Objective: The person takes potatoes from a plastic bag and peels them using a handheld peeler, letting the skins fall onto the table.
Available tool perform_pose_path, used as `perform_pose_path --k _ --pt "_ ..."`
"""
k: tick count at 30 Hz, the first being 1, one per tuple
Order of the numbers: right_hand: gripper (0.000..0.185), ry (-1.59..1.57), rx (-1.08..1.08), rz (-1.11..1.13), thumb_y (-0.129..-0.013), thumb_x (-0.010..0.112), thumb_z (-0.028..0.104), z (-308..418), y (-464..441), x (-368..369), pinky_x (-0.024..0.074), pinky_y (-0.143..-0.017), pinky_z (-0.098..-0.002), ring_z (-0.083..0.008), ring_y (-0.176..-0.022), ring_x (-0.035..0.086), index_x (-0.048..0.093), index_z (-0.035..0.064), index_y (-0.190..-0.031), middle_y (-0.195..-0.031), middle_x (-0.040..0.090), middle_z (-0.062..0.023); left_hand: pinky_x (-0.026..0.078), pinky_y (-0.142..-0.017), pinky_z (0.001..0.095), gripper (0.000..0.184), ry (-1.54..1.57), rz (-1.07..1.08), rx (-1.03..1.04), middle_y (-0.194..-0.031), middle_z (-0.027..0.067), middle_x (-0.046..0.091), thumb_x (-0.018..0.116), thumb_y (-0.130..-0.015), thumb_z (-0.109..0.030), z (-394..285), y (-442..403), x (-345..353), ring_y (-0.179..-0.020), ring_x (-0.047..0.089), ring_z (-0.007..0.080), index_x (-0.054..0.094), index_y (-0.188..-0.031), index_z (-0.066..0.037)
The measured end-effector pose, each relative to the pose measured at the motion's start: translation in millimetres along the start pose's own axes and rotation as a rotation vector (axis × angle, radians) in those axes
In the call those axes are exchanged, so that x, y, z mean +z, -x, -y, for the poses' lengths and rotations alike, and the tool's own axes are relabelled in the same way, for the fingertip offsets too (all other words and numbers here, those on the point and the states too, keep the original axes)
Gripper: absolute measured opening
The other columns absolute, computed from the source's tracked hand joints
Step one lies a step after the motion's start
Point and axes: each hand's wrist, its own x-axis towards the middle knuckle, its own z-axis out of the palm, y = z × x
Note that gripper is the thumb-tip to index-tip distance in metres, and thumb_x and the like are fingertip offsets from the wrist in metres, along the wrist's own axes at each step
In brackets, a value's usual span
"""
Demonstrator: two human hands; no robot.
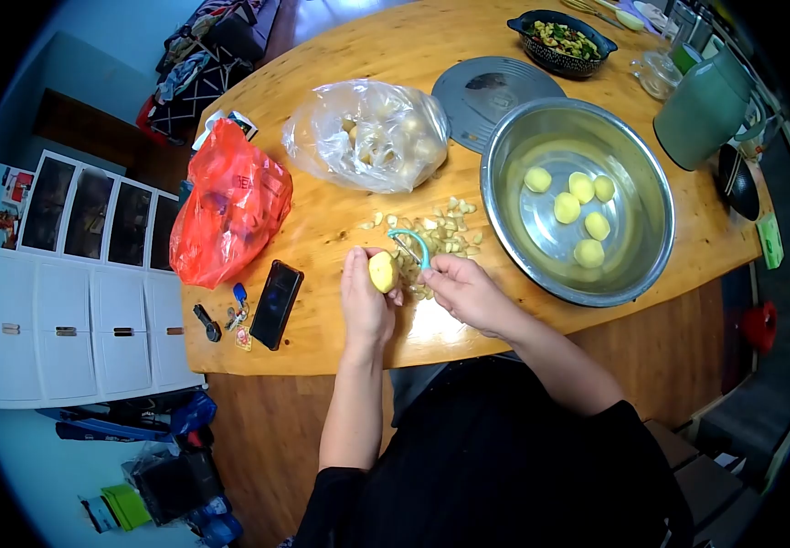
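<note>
My left hand (367,301) is closed around a potato (383,272) whose visible side is pale yellow and peeled. In my right hand (464,290) is a peeler (425,247) with a turquoise frame, its blade end close to the potato's upper right. Whether the blade touches the potato I cannot tell. Potato peelings (450,239) lie scattered on the wood just beyond and beneath both hands. To the right, a large steel basin (497,228) holds several peeled potatoes (567,208). Behind my hands sits a clear plastic bag (322,137) with several unpeeled potatoes inside.
A red plastic bag (230,210), a phone (277,304) and keys (237,315) lie left on the wooden table (340,50). A round grey mat (468,100) lies partly behind the basin. Farther right stand a green jug (704,110) and a dark dish of food (561,46).
</note>
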Motion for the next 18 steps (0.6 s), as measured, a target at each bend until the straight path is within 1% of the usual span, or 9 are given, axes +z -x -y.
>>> perform_pose_path --k 2,6,9,10,13,14,15,17,18 --pt "0.028 -0.016 -0.056 -0.037 -0.104 0.056 0.03 -2 1 3 0.0496 -0.067 -0.0526 -0.044 -0.079 0.066 0.055 0.0023 -0.097 -0.08 0.067 -0.0236 0.035 -0.041 0.0252 0.034 0.037 0.028 -0.049 -0.068 0.0034 0.054 0.038 -0.111 -0.041 1 -1 -4 -0.048 0.044 0.0101 0.052 -0.1 -0.012" --pt "0.033 0.443 -0.262 -0.193 -0.102 0.059 0.037 30 21 10 0.0497 -0.064 -0.0542 -0.0449 -0.073 0.066 0.054 0.0047 -0.099 -0.076 0.068 -0.0208 0.044 -0.053 0.0286 0.044 -0.167 -0.045 0.027 -0.076 0.004 0.056 0.03 -0.113 -0.044 11 -5 -10 -0.061 0.051 0.0131 0.051 -0.1 -0.008" --pt "0.028 0.382 -0.206 -0.198 -0.098 0.067 0.029 44 15 17 0.0494 -0.062 -0.0486 -0.0446 -0.075 0.066 0.058 0.0025 -0.098 -0.076 0.067 -0.0211 0.048 -0.067 0.0314 0.053 -0.431 -0.082 0.428 -0.081 0.0059 0.057 0.024 -0.113 -0.048 37 -16 -20 -0.071 0.054 0.0164 0.052 -0.101 -0.004" --pt "0.031 0.362 -0.193 -0.193 -0.097 0.069 0.031 42 9 17 0.0492 -0.062 -0.0428 -0.0334 -0.071 0.068 0.059 0.0026 -0.097 -0.074 0.066 -0.0153 0.047 -0.076 0.033 0.057 -0.488 -0.046 0.397 -0.085 0.007 0.057 0.021 -0.113 -0.049 20 0 -7 -0.076 0.054 0.019 0.053 -0.101 -0.003" --pt "0.029 0.118 -0.085 -0.039 -0.098 0.069 0.03 31 -13 8 0.0479 -0.064 -0.0348 -0.0158 -0.071 0.06 0.06 0.0022 -0.098 -0.074 0.061 -0.006 0.047 -0.076 0.0322 0.059 -0.739 -0.05 0.595 -0.085 0.0072 0.058 0.019 -0.112 -0.05 15 11 -2 -0.076 0.054 0.018 0.053 -0.101 -0.003" --pt "0.027 -0.145 -0.032 -0.023 -0.099 0.069 0.028 17 -20 5 0.0456 -0.067 -0.0294 -0.0074 -0.076 0.049 0.061 0.0018 -0.098 -0.076 0.055 0.0006 0.045 -0.066 0.0291 0.059 -0.685 -0.053 0.559 -0.084 0.0062 0.058 0.02 -0.112 -0.052 18 8 -6 -0.07 0.052 0.0153 0.053 -0.101 -0.004" --pt "0.022 -0.025 -0.116 -0.154 -0.099 0.068 0.023 18 -23 2 0.0467 -0.065 -0.0321 -0.0121 -0.073 0.057 0.061 0.002 -0.099 -0.076 0.06 -0.005 0.044 -0.057 0.026 0.059 -0.631 -0.061 0.523 -0.083 0.0051 0.058 0.021 -0.111 -0.054 20 4 -11 -0.063 0.05 0.0125 0.053 -0.1 -0.006" --pt "0.024 0.276 -0.183 -0.281 -0.1 0.061 0.028 22 -15 -4 0.0495 -0.065 -0.0488 -0.0398 -0.074 0.067 0.058 0.0038 -0.098 -0.075 0.065 -0.0221 0.039 -0.045 0.0225 0.059 -0.463 -0.066 0.374 -0.081 0.0043 0.059 0.023 -0.11 -0.057 18 1 -17 -0.054 0.047 0.0095 0.053 -0.1 -0.008" --pt "0.025 0.364 -0.202 -0.254 -0.101 0.06 0.029 29 -9 -4 0.0492 -0.064 -0.0508 -0.0417 -0.073 0.066 0.057 0.0042 -0.098 -0.074 0.065 -0.0227 0.037 -0.043 0.0222 0.058 -0.348 -0.06 0.257 -0.081 0.0045 0.059 0.025 -0.11 -0.057 9 5 -11 -0.052 0.045 0.0091 0.054 -0.101 -0.008"
